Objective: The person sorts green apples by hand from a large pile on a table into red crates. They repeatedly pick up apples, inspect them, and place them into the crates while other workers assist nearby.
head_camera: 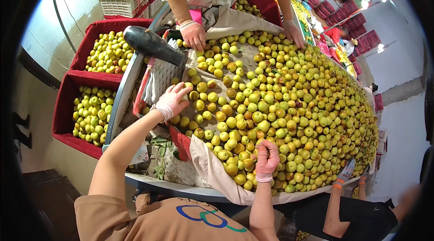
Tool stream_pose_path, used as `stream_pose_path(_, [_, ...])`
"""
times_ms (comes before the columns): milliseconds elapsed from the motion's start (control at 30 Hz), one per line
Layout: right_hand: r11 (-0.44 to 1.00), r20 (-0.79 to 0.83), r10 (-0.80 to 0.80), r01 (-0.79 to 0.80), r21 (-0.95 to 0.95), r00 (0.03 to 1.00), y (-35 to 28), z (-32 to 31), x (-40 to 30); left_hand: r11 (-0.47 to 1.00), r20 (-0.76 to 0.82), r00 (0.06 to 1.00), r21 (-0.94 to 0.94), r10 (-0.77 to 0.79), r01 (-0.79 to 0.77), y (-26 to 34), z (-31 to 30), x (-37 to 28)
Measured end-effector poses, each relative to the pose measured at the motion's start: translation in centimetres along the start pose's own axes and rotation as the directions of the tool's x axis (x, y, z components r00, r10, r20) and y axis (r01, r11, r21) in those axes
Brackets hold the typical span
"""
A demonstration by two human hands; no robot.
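Note:
My left hand [172, 100], in a pinkish knit glove, is palm down with its fingers apart, beside loose jujubes at the left end of the pile. A crate lined with white foam netting [161, 79] lies just beyond it. My right hand [267, 161], gloved alike, is curled over the near side of the heap of yellow-green jujubes [305, 112]. Its fingers hide whether a fruit is inside. Many jujubes have brown-red patches. They lie on a beige cloth [217, 169] draped over the sorting table's near edge.
Across the table a person's gloved hands [193, 34] touch the fruit. Another worker's gloved hand [346, 169] is at right. A dark blower-like tool [154, 44] lies near the netting. Red-lined crates of jujubes [61, 105] stand left of the table's metal rim [117, 112].

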State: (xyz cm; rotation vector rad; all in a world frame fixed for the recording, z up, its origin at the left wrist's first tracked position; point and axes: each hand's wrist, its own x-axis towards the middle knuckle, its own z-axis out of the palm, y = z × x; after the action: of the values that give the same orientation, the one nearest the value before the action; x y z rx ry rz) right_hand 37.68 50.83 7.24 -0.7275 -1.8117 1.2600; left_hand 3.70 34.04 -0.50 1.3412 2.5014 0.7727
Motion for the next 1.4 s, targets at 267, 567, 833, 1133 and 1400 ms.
stream_pose_path(267, [0.993,-0.044,0.074,-0.069,0.093,0.996,0.0,-0.2,0.9,0.731,0.091,0.76,-0.367,0.643,-0.575,12.8,1.1,-4.9])
stream_pose_path(567, [0.976,-0.1,0.136,-0.116,0.183,0.986,-0.2,-1.1,1.2,0.653,0.396,0.542,-0.238,0.741,-0.719,20.5,5.0,-5.4])
stream_pose_path(833, [0.973,-0.077,0.152,-0.135,0.187,0.985,0.3,-1.2,1.2,0.857,0.113,0.857,0.064,0.503,-0.511,15.8,4.1,-1.4])
stream_pose_path(1133, [0.938,0.099,-0.019,0.052,-0.344,0.995,-0.9,-0.8,3.4,1.0,-0.148,0.989,0.013,0.003,-0.001,10.8,6.7,3.5])
stream_pose_path(1400, [0.003,0.357,0.559,0.429,-0.903,0.748,-2.2,4.0,12.5,0.997,-0.211,0.977,-0.08,-0.01,-0.007,10.3,6.6,2.8])
